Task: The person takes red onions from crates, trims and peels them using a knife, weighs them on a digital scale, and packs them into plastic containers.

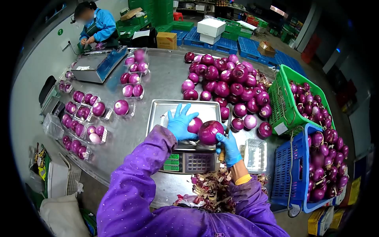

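Note:
My left hand (182, 123), in a blue glove, is spread over the steel weighing tray (156, 114). Its thumb side rests against a red onion (194, 125) on the tray. Gloved as well, my right hand (230, 148) is closed around a knife (222, 155) with a wooden handle, its blade pointing away from me. The same hand's thumb presses on a larger red onion (211, 132) at the tray's right side. Below the tray, the digital scale (189, 162) shows green digits. Part of the tray is hidden under my left hand.
A heap of red onions (237, 89) lies beyond the scale. Packed onion trays (85, 112) line the left side. Green crate (282, 102) and blue crate (282, 170) hold onions at right. An empty clear tray (255, 155) and onion skins (213, 187) are near me. A co-worker (103, 25) stands back left.

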### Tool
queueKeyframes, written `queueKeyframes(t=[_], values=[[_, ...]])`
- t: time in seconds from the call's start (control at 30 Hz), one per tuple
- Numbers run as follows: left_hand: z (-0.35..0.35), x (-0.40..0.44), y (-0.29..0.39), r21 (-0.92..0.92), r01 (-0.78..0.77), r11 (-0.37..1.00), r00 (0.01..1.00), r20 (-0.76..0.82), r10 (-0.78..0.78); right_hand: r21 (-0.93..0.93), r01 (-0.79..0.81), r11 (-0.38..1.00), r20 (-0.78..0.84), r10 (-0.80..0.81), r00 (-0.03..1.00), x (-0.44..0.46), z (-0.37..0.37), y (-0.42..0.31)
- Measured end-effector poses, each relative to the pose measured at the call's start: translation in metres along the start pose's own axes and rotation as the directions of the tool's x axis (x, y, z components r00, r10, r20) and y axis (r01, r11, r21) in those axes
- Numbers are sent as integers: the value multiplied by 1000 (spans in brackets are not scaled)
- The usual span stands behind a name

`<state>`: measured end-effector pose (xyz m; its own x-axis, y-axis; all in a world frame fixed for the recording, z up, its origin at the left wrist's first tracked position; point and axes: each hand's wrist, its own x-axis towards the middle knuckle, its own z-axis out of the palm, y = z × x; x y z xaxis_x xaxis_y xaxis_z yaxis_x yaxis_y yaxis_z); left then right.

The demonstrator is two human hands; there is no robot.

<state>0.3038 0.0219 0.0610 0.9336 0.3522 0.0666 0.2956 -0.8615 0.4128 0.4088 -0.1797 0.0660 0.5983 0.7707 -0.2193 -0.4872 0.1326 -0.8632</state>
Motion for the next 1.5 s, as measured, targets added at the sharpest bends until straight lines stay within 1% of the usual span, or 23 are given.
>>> queueKeyframes(t=[0.07, 0.1, 0.2, 0.27, 0.3, 0.4, 0.47, 0.53, 0.57, 0.6, 0.67, 0.7, 0.73, 0.87, 0.93, 1.03, 1.17, 1.27, 1.3, 1.33, 1.4, 1.47, 1.5], values=[[16, 9, -36, -199, -69, 978, 998, -28, 64, -86, -13, 996, 0, 13, 1000, 8, -1, -4], [15, 4, -41, -208, -83, 975, 994, -81, 68, -136, -24, 990, -10, 23, 1000, 14, -2, -5], [18, -2, -68, -504, -113, 856, 983, -185, 20, -305, -36, 952, -42, 25, 999, 24, 6, -6], [22, -8, -77, -570, -150, 808, 971, -240, 11, -456, 36, 889, -30, -55, 998, 34, 15, 0], [22, -10, -75, -597, -140, 790, 970, -241, -10, -501, -33, 865, -54, 7, 999, 31, 25, -6], [25, -13, -75, -641, -100, 761, 970, -233, -69, -642, -18, 766, -67, -33, 997, 36, 32, -8], [21, -12, -74, -674, -74, 735, 973, -212, -96, -631, 10, 776, -78, -77, 994, 37, 27, -11], [30, -8, -82, -805, -112, 582, 979, -190, -75, -619, -25, 785, -75, -27, 997, 40, 17, -15], [36, -8, -83, -871, -94, 482, 985, -152, -81, -608, 29, 793, -22, -53, 998, 35, 15, -11], [36, -7, -81, -923, -80, 377, 990, -118, -80, -674, 170, 719, 51, -185, 981, 45, -1, 10], [16, -12, -60, -931, 18, 365, 994, -24, -111, -690, 227, 687, 61, -257, 964, 32, 17, 13], [13, -12, -53, -740, -17, 673, 984, -131, -119, -722, 242, 649, 54, -296, 954, 36, 14, 21], [12, -13, -49, -453, -18, 892, 967, -235, -100, -744, 222, 630, 24, -307, 951, 35, 18, 21], [24, -6, -60, -496, -20, 868, 964, -241, -115, -709, 244, 662, 42, -306, 951, 36, 14, 22], [16, -10, -57, -766, 54, 640, 969, -115, -220, -765, 199, 613, 25, -281, 959, 31, 19, 15], [31, -8, -67, -730, -58, 681, 959, -231, -166, -806, 198, 558, 4, -330, 944, 38, 23, 21], [39, -9, -69, -685, -74, 724, 950, -271, -158, -971, 11, 238, -52, -256, 965, 49, 50, 14], [37, -11, -64, -788, -14, 616, 955, -193, -225, -917, 183, 355, 35, -385, 922, 66, 21, 32], [30, -15, -57, -832, 11, 554, 955, -156, -254, -878, 190, 440, -25, -437, 899, 62, 13, 34], [32, -15, -58, -800, 20, 599, 954, -165, -252, -851, 190, 489, -61, -452, 890, 51, 15, 23], [32, -18, -52, -846, 78, 527, 944, -108, -313, -572, 13, 820, -213, -164, 963, 46, 7, 22], [25, -22, -44, -878, 107, 467, 933, -73, -352, -456, -138, 879, -191, 55, 980, 41, 11, 20], [20, -22, -41, -891, 115, 439, 926, -63, -371, -415, -65, 908, -187, -15, 982, 40, 17, 24]])
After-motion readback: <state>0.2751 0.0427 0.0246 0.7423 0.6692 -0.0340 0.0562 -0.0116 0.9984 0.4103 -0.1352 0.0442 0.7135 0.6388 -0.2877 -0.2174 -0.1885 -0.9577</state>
